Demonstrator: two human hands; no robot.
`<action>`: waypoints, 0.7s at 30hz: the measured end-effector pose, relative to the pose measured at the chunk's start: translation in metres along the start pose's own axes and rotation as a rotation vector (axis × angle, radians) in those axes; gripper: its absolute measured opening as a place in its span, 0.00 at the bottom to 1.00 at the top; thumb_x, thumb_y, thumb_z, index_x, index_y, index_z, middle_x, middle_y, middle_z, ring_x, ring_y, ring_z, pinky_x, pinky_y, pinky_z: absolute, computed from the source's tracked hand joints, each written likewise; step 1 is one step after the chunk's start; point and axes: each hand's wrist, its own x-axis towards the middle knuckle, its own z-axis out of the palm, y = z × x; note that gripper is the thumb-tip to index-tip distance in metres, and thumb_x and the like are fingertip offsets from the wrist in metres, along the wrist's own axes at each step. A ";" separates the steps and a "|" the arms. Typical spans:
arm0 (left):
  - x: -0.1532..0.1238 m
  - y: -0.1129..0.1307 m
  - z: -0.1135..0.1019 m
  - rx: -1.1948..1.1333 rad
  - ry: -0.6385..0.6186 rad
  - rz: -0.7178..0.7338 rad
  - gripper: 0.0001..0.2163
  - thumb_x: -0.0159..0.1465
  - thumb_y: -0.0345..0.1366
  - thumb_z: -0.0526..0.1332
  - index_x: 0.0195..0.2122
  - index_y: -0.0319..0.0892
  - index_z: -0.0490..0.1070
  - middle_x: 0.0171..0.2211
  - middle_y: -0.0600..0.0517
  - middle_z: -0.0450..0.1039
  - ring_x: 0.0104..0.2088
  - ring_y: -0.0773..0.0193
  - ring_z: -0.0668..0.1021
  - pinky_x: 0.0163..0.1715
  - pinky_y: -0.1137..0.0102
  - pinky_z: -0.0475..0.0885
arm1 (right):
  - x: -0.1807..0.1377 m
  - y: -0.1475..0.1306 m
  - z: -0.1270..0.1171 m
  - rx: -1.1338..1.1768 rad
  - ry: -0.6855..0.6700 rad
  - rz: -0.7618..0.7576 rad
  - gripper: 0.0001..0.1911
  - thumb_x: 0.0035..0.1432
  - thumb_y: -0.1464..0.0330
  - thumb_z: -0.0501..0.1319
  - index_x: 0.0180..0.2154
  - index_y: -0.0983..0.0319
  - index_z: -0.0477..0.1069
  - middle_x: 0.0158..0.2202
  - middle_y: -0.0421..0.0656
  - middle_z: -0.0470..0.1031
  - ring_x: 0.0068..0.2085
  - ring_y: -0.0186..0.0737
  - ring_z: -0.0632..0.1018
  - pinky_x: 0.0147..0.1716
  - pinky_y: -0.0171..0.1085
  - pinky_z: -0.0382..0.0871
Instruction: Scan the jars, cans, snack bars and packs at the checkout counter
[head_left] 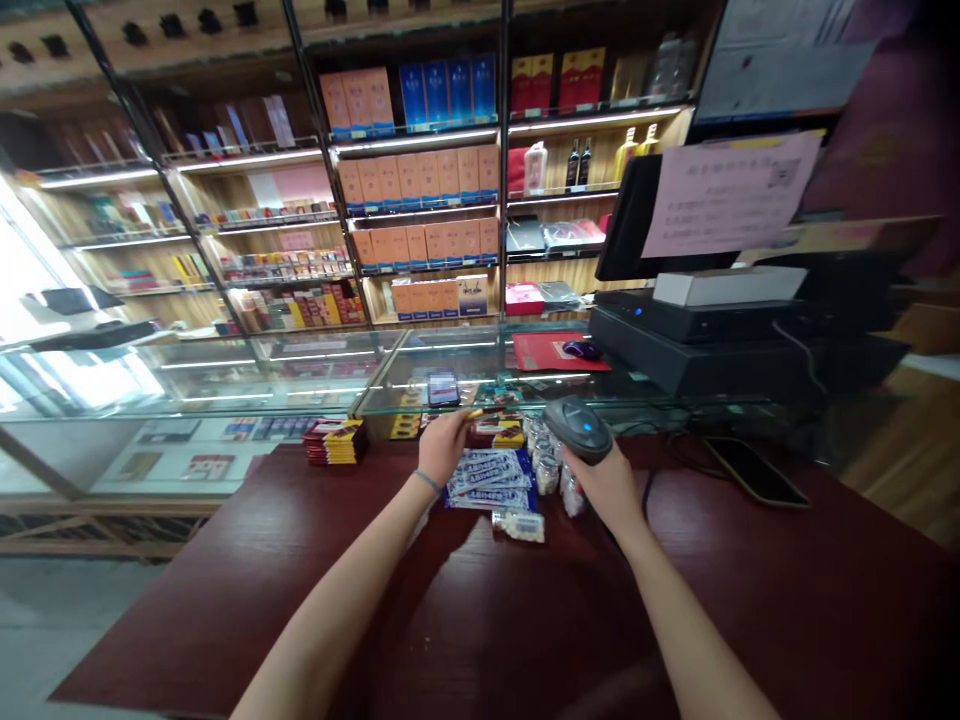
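My right hand point(611, 490) is wrapped round a dark grey barcode scanner point(577, 428) with a lit blue light. Its head points forward over several small clear jars point(546, 470). My left hand point(442, 447) is closed at the far edge of the desk, pinching a thin yellow-and-dark packet point(480, 412), mostly hidden by the fingers. Just right of that wrist lies a spread of blue-and-white packets point(491, 478). A single clear jar with pale contents point(519, 526) rests on its side in front of them. More red-and-yellow packets point(507, 434) lie behind the blue ones.
A stack of red-and-yellow packets point(334, 442) sits left on the dark wooden desk point(300, 560). Behind is a glass counter point(420, 350) with a mouse point(581, 350) on a red sheet. A phone point(756, 472), cables and a monitor point(630, 220) stand right.
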 end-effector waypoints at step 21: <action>-0.073 -0.078 -0.038 -1.202 0.625 -0.801 0.13 0.59 0.30 0.68 0.43 0.43 0.69 0.42 0.50 0.77 0.37 0.66 0.81 0.48 0.59 0.77 | -0.051 0.002 0.058 -0.075 -0.382 -0.133 0.24 0.52 0.60 0.64 0.50 0.56 0.65 0.39 0.44 0.81 0.39 0.48 0.82 0.39 0.41 0.74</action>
